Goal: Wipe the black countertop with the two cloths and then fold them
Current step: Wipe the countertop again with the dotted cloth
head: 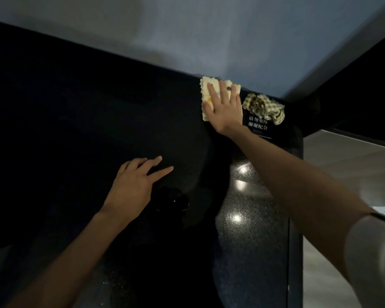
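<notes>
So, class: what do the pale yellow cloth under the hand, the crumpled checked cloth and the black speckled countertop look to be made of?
Pale yellow cloth: soft, matte fabric, probably microfibre; zigzag edge. Crumpled green-checked cloth: thin woven fabric, likely cotton; it bunches in folds. Black speckled countertop: polished stone, perhaps granite or quartz; lamps reflect in it.

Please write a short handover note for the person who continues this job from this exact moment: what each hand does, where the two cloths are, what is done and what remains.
Right hand: flat, fingers spread, pressing the yellow cloth on the black countertop at the far edge by the wall.
Left hand: open, empty, resting on the dark counter nearer the person.
Checked cloth: crumpled, untouched, right of the yellow cloth, partly over a sign with white characters.
Done: wiping with the yellow cloth seems underway; how much is already wiped cannot be told.
Left: finish wiping, use the checked cloth, fold both cloths.
</notes>
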Demonstrator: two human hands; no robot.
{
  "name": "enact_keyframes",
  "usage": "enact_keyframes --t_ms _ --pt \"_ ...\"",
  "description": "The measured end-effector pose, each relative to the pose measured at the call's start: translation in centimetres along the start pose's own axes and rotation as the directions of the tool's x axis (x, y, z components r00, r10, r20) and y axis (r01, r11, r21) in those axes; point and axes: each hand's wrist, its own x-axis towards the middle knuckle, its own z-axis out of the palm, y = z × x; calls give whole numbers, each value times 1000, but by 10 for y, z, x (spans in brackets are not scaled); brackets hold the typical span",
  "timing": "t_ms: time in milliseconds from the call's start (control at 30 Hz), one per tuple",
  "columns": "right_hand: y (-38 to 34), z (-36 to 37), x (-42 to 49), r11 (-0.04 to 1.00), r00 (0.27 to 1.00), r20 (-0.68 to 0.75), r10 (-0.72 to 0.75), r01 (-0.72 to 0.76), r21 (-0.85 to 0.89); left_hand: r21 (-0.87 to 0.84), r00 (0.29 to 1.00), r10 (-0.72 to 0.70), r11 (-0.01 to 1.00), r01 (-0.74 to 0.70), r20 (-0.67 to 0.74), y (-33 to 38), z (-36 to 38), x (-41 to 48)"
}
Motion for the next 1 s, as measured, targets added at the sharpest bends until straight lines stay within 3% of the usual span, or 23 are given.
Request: enact_keyframes --t_ms 100,267,500,800,1000 --pt "-6 -2 10 999 999 20 31 -31 -10 -11 1000 0 1000 0 -31 2 2 -4" --pt "-10 4 -34 975 975 39 -219 220 -32 -68 998 -21 997 26 64 -3 -6 -7" --pt "-23 27 -165 933 933 111 -343 352 -73 -123 994 -92 989 84 -58 -8 -9 -63" --pt "-99 88 -380 897 899 41 -437 439 -48 -52 984 -150 988 145 -97 -12 37 -178" --pt "-118 101 -449 921 921 40 -387 388 -28 -23 992 -109 994 108 -64 -10 47 -210"
